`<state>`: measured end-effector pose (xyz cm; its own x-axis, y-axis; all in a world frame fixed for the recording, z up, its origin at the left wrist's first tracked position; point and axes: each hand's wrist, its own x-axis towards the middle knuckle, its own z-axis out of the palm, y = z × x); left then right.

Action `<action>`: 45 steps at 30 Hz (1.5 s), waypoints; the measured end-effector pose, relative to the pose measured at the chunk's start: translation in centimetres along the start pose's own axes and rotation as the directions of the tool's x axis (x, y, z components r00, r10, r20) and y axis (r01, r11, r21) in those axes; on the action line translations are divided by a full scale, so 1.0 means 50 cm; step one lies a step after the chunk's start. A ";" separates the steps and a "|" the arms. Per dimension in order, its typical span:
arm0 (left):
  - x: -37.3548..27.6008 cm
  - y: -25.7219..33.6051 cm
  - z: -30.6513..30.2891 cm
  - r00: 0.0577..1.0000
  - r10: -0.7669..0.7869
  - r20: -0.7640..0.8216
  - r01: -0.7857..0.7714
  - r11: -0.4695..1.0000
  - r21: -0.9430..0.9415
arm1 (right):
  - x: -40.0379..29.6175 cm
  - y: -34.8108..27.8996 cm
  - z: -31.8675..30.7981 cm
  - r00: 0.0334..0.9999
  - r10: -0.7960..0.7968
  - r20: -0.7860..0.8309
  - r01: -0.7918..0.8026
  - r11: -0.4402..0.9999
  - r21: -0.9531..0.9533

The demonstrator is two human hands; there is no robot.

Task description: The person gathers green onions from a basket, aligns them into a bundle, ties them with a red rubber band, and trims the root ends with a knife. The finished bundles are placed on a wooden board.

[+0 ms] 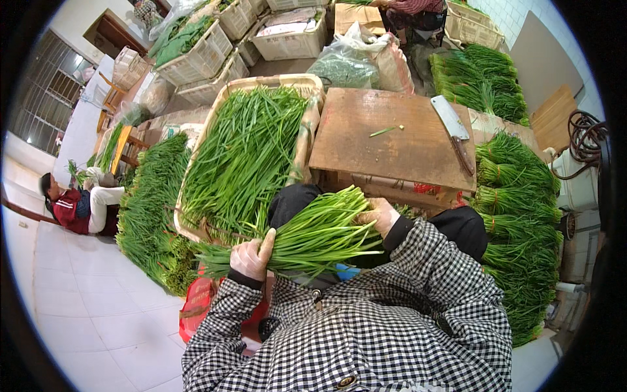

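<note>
A loose bunch of green garlic chives [318, 230] lies across my lap, its pale stem ends to the right. My left hand [252, 255], in a thin clear glove, grips the leafy part with the thumb raised. At the stem ends is my right hand [378, 215], also gloved, its fingers around some stems at the bunch's right edge. Beyond the bunch stands a plastic crate [180, 215] heaped with loose chives [250, 157]. Right of the crate, a wooden board [382, 142] bears a cleaver [450, 120] and a cut piece of leaf [382, 132].
Tied chive bundles [514, 196] are stacked to the right, with more chives [152, 210] piled at the left. A red bag [196, 306] sits beside my left forearm. A person [73, 206] sits at far left; another [416, 12] sits at the back near crates and sacks [392, 63].
</note>
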<state>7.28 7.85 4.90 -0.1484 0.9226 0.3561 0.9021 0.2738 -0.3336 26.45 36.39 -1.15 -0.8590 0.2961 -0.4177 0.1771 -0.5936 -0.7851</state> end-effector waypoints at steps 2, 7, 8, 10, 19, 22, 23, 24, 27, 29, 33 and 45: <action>0.000 0.001 -0.005 1.000 0.017 0.000 -0.017 0.998 -0.059 | 0.006 0.002 -0.001 0.981 0.131 -0.147 -0.117 0.988 0.096; 0.004 -0.009 -0.007 0.979 0.019 0.205 0.010 0.990 -0.138 | -0.031 -0.047 -0.005 0.969 0.248 0.002 -0.240 0.936 0.259; 0.009 -0.011 -0.004 0.969 0.006 0.247 0.047 0.977 -0.206 | -0.032 -0.062 -0.004 0.978 0.157 0.134 -0.185 0.957 0.224; 0.021 -0.017 0.004 0.950 0.024 0.312 0.108 0.910 -0.400 | -0.035 -0.082 -0.011 0.989 0.122 0.081 -0.140 0.953 0.268; -0.007 -0.066 0.094 0.680 0.192 0.708 0.728 -0.294 -0.619 | 0.011 -0.176 -0.225 0.969 -0.212 -0.130 0.211 0.977 -0.018; -0.023 -0.112 0.140 0.350 0.587 0.730 0.735 -0.655 0.174 | -0.005 -0.199 -0.316 0.918 -0.362 -0.162 0.030 0.471 -0.882; -0.023 -0.125 0.153 0.126 0.700 0.703 0.496 -0.658 0.566 | -0.005 -0.202 -0.329 0.985 -0.167 0.040 0.005 -0.205 -0.979; -0.030 -0.137 0.155 0.236 0.631 0.739 0.728 -0.619 0.296 | -0.016 -0.188 -0.327 0.997 -0.029 0.076 0.071 -0.163 -0.984; -0.034 -0.153 0.148 0.562 0.565 0.604 0.788 -0.144 -0.599 | -0.020 -0.150 -0.252 0.972 -0.227 -0.063 0.018 0.338 -0.941; -0.032 -0.152 0.128 0.606 0.593 0.531 0.668 -0.017 -0.744 | -0.009 -0.141 -0.170 0.894 -0.447 0.031 0.327 0.602 -0.729; -0.014 -0.141 0.090 0.546 0.600 0.585 0.775 -0.096 -0.625 | 0.038 -0.129 -0.021 0.758 -0.591 0.274 0.447 0.166 -0.879; -0.024 -0.124 0.097 0.490 0.617 0.616 0.727 0.100 -0.679 | 0.070 -0.144 -0.043 0.772 -0.489 -0.407 0.309 0.847 -0.432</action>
<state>-0.07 6.39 2.32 0.2340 0.7883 -0.5691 0.2579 0.5141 0.8181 23.21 43.30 2.09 -0.5539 0.8232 -0.1244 0.0916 -0.0883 -0.9919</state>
